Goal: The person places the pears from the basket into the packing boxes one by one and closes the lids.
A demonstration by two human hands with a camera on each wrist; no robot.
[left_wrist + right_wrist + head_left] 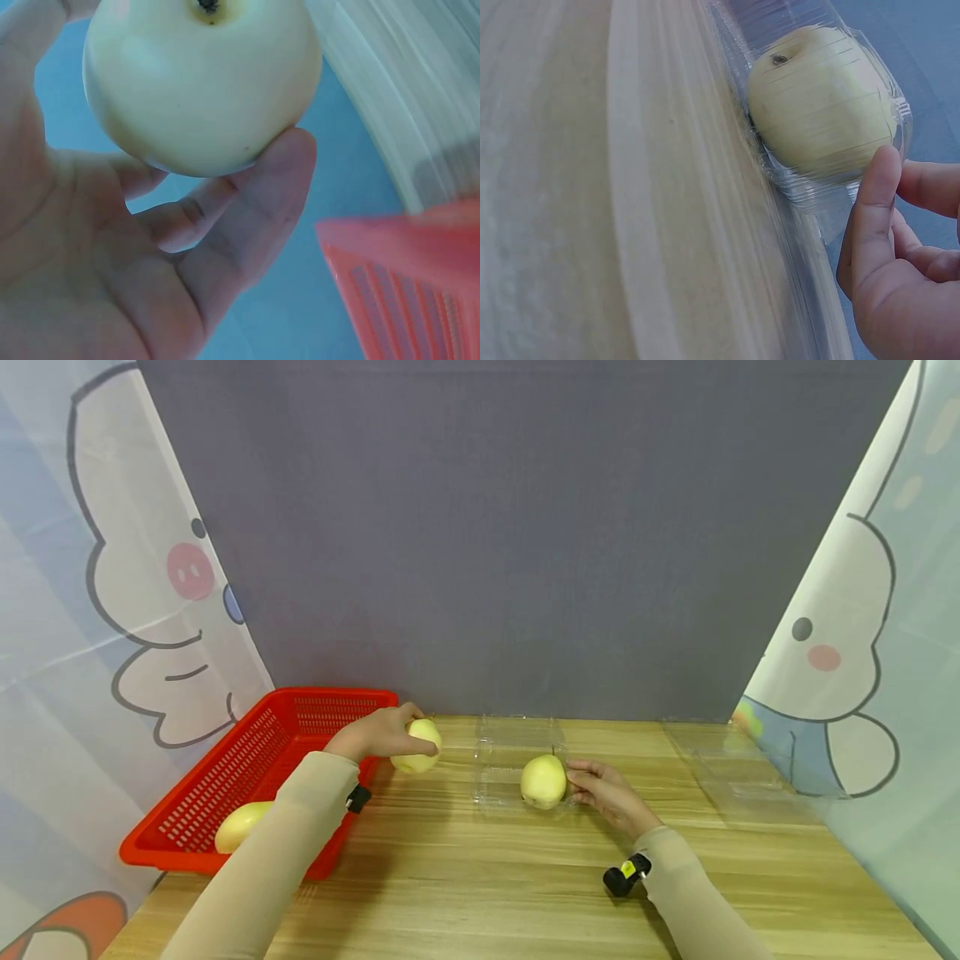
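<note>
My left hand [386, 732] grips a round, pale yellow pear [418, 747] beside the right rim of the red basket, held above the wooden table. In the left wrist view, the pear [202, 82] sits between thumb and fingers. A clear plastic box [498, 785] lies on the table, with another pear [543, 781] in its right part. My right hand [611, 795] pinches the box's right edge. In the right wrist view, the thumb lies against the clear wall, close by the boxed pear [821, 101].
The red basket [198, 802] stands on the left and holds at least one pear [242, 825], partly hidden by my left sleeve. Further clear plastic packaging [757, 789] lies at the table's right. A grey panel [525, 543] rises behind the table.
</note>
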